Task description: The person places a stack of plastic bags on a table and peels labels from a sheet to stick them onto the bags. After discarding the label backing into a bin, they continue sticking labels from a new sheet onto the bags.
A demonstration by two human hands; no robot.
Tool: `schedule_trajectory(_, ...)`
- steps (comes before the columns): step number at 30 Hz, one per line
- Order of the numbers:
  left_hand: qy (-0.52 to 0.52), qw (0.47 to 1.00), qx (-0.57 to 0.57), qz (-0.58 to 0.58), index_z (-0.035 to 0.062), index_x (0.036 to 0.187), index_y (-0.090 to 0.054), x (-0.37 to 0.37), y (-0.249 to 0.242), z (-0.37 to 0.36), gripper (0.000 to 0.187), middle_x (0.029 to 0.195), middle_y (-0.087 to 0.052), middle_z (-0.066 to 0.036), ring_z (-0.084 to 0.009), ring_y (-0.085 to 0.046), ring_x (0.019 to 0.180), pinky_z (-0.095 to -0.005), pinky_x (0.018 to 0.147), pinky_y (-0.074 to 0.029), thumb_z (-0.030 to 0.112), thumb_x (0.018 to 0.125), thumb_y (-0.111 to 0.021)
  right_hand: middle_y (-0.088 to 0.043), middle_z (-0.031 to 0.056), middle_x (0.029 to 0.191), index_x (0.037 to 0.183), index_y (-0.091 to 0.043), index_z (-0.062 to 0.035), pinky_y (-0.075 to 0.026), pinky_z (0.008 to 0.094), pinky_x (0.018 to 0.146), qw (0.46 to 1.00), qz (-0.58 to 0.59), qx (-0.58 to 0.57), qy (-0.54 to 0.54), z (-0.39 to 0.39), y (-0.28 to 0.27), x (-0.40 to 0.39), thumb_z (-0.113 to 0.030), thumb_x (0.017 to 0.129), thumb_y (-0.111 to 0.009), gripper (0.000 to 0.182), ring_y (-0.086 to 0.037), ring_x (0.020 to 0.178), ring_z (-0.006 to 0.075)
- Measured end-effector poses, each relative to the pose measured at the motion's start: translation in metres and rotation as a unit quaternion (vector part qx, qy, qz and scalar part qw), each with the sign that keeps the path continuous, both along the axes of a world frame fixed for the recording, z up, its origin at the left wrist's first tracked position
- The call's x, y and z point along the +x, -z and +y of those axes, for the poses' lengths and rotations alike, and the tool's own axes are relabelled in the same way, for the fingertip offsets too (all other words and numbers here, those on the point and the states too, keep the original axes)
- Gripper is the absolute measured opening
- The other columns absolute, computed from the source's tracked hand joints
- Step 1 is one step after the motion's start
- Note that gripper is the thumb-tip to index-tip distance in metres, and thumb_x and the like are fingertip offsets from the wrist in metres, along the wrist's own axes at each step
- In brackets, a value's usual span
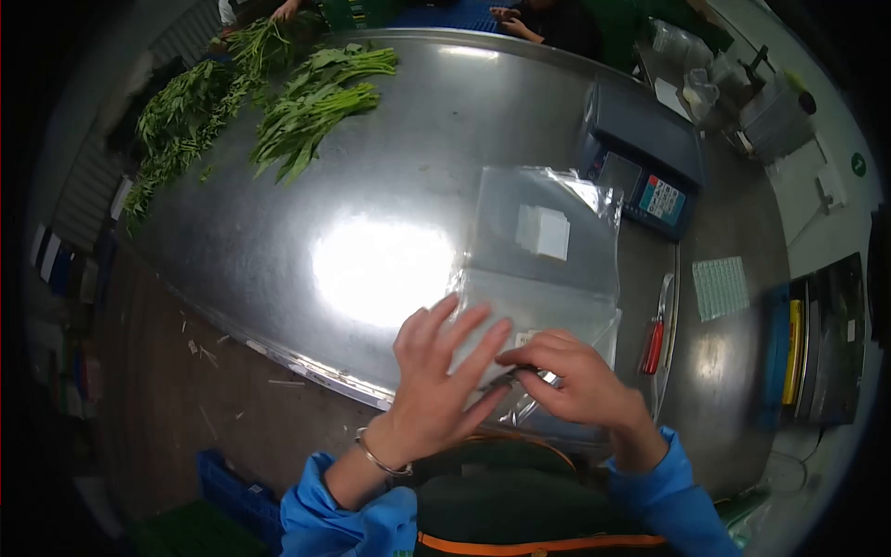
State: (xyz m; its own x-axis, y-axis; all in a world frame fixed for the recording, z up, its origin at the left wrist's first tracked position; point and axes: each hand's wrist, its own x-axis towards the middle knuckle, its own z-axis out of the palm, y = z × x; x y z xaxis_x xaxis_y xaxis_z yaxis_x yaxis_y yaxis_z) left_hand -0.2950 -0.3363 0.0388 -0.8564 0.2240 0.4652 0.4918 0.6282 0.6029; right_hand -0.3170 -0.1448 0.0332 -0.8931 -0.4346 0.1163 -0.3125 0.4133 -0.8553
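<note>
Over the near edge of the metal table, my left hand [448, 381] has its fingers spread, with its thumb close to a small dark item [509, 377]. My right hand [571, 382] pinches that item between thumb and fingers; what it is cannot be made out. Clear plastic bags [538, 297] lie flat under and beyond both hands. A small stack of white labels [544, 232] rests on the upper bag.
Leafy green bunches [320, 107] lie at the far left of the metal table [418, 139]. A scale [645, 153] stands at the back right. A red-handled knife [655, 339] lies right of the bags. Other people's hands [513, 20] show beyond the table.
</note>
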Motion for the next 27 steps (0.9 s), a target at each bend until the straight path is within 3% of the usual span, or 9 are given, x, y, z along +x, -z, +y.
schedule_trajectory(2, 0.154, 0.980, -0.075, -0.097, 0.0008, 0.129, -0.033, -0.003, -0.013, 0.001, 0.068, 0.099, -0.055, -0.011, -0.0273, -0.043, 0.109, -0.0442, 0.095, -0.028, 0.009, 0.070, -0.065, -0.059, 0.0109, 0.082, 0.096, -0.060, -0.0039, -0.041, 0.0336, 0.073, 0.977, -0.013, 0.045, -0.210, 0.004, -0.002, -0.006, -0.008, 0.077, -0.057, 0.021, -0.055, 0.077, 0.0271)
schedule_trajectory(4, 0.186, 0.962, -0.067, -0.189, 0.0009, 0.125, -0.039, -0.004, -0.003, -0.006, 0.061, 0.095, -0.057, -0.009, -0.0284, -0.048, 0.102, -0.0421, 0.096, -0.027, 0.012, 0.071, -0.065, -0.059, 0.0111, 0.084, 0.096, -0.060, -0.0037, -0.042, 0.0324, 0.073, 0.984, -0.020, 0.003, -0.177, 0.001, -0.015, -0.006, -0.005, 0.076, -0.057, 0.020, -0.056, 0.077, 0.0259)
schedule_trajectory(6, 0.144, 0.949, 0.018, -0.278, 0.0029, 0.123, -0.041, -0.001, 0.014, -0.011, 0.054, 0.096, -0.059, -0.007, -0.0184, -0.053, 0.093, -0.0330, 0.086, -0.039, 0.015, 0.077, -0.064, -0.059, 0.0113, 0.088, 0.096, -0.060, -0.0033, -0.043, 0.0311, 0.074, 0.991, 0.106, -0.029, 0.078, -0.001, -0.014, -0.002, -0.002, 0.075, -0.058, 0.021, -0.057, 0.080, 0.0250)
schedule_trajectory(7, 0.073, 0.883, 0.222, -0.408, 0.0011, 0.114, -0.046, 0.007, 0.033, -0.006, 0.037, 0.092, -0.060, -0.006, -0.0120, -0.054, 0.086, -0.0271, 0.078, -0.043, 0.015, 0.083, -0.060, -0.060, 0.0114, 0.091, 0.098, -0.059, -0.0016, -0.044, 0.0309, 0.076, 0.980, 0.117, -0.029, 0.157, 0.005, -0.011, 0.002, 0.000, 0.075, -0.059, 0.023, -0.057, 0.084, 0.0224)
schedule_trajectory(10, -0.028, 0.758, 0.509, -0.407, -0.0014, 0.105, -0.047, 0.022, 0.054, 0.013, 0.027, 0.093, -0.059, -0.007, -0.0091, -0.054, 0.086, -0.0233, 0.075, -0.044, 0.016, 0.086, -0.056, -0.060, 0.0124, 0.095, 0.101, -0.059, -0.0004, -0.044, 0.0303, 0.079, 0.965, 0.000, -0.083, 0.247, 0.016, 0.019, 0.029, -0.001, 0.076, -0.059, 0.024, -0.057, 0.088, 0.0199)
schedule_trajectory(16, 0.006, 0.762, 0.491, -0.423, -0.0016, 0.109, -0.047, 0.028, 0.051, 0.029, 0.030, 0.097, -0.056, -0.007, -0.0104, -0.051, 0.091, -0.0238, 0.079, -0.042, 0.011, 0.085, -0.057, -0.060, 0.0109, 0.100, 0.103, -0.058, -0.0002, -0.043, 0.0260, 0.082, 0.947, -0.105, -0.193, 0.234, -0.016, 0.022, 0.043, -0.005, 0.081, -0.058, 0.023, -0.057, 0.090, 0.0151)
schedule_trajectory(18, 0.004, 0.907, 0.341, -0.245, -0.0004, 0.114, -0.045, 0.025, 0.043, 0.026, 0.033, 0.102, -0.056, -0.007, -0.0118, -0.053, 0.091, -0.0250, 0.080, -0.042, 0.004, 0.083, -0.056, -0.060, 0.0089, 0.100, 0.105, -0.057, -0.0006, -0.043, 0.0261, 0.083, 0.965, -0.092, -0.164, 0.185, -0.004, 0.025, 0.039, -0.007, 0.082, -0.058, 0.025, -0.056, 0.093, 0.0144)
schedule_trajectory(21, 0.052, 0.937, 0.230, -0.257, -0.0012, 0.119, -0.043, 0.024, 0.028, 0.015, 0.041, 0.109, -0.054, -0.010, -0.0147, -0.053, 0.098, -0.0267, 0.085, -0.042, 0.000, 0.081, -0.057, -0.060, 0.0087, 0.100, 0.104, -0.057, 0.0019, -0.042, 0.0261, 0.084, 0.948, -0.175, -0.228, 0.137, 0.002, 0.009, 0.032, 0.001, 0.078, -0.061, 0.027, -0.055, 0.095, 0.0139)
schedule_trajectory(27, 0.051, 0.884, 0.350, -0.307, 0.0035, 0.113, -0.054, 0.027, 0.023, 0.017, 0.033, 0.111, -0.056, -0.012, -0.0179, -0.055, 0.100, -0.0278, 0.079, -0.046, 0.006, 0.081, -0.059, -0.062, 0.0087, 0.094, 0.101, -0.060, -0.0021, -0.044, 0.0264, 0.081, 0.964, -0.144, -0.178, 0.135, -0.002, 0.003, 0.039, -0.005, 0.076, -0.063, 0.025, -0.058, 0.090, 0.0157)
